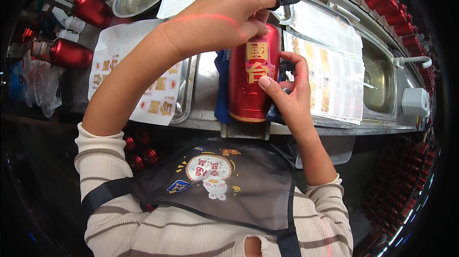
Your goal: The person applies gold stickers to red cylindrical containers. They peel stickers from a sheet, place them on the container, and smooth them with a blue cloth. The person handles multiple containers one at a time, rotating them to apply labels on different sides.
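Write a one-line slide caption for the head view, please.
Left hand steadies a red bottle while right hand presses its gold label.

Left hand [224, 15] curled, palm down (forearm extended); right hand [287, 89] thumb pressing, fingers bent.

A cream sweater [158, 233] with 2-tone brown stripes, sleeves pushed up; over it, a dark translucent apron [239, 185] bearing cartoon badges.
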The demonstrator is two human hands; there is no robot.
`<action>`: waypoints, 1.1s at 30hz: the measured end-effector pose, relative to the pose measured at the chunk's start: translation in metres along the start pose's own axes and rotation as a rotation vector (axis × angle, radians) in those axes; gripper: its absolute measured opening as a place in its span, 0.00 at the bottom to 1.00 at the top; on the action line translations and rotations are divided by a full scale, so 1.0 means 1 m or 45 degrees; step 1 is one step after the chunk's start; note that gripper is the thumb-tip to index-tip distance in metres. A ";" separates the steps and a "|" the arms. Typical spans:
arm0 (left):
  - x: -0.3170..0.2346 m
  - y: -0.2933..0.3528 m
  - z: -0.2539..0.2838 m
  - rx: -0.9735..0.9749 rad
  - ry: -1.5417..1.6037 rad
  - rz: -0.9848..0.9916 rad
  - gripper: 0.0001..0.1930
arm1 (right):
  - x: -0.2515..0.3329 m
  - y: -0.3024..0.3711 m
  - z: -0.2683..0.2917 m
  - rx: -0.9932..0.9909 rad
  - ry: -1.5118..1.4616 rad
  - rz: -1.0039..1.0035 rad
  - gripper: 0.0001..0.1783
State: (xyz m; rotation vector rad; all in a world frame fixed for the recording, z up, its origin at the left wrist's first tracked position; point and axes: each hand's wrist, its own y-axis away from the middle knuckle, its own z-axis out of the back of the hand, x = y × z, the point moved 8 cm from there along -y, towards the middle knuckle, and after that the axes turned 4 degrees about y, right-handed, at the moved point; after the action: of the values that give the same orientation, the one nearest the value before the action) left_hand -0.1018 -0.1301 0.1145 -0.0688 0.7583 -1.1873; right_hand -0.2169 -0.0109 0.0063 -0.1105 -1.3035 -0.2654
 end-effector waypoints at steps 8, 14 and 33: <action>0.032 0.031 0.002 -0.356 0.181 0.461 0.10 | -0.005 0.001 0.002 0.032 -0.017 0.017 0.41; 0.004 0.101 -0.060 -0.492 1.193 0.809 0.40 | -0.016 -0.002 -0.001 0.084 -0.234 -0.052 0.35; 0.004 0.116 -0.081 -0.490 1.371 0.880 0.48 | 0.066 -0.010 -0.002 0.032 0.756 0.659 0.30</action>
State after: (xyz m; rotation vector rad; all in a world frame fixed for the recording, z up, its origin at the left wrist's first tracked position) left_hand -0.0529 -0.0601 0.0017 0.5190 1.7700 -0.3208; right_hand -0.2021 -0.0299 0.0682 -0.3165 -0.6543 0.1574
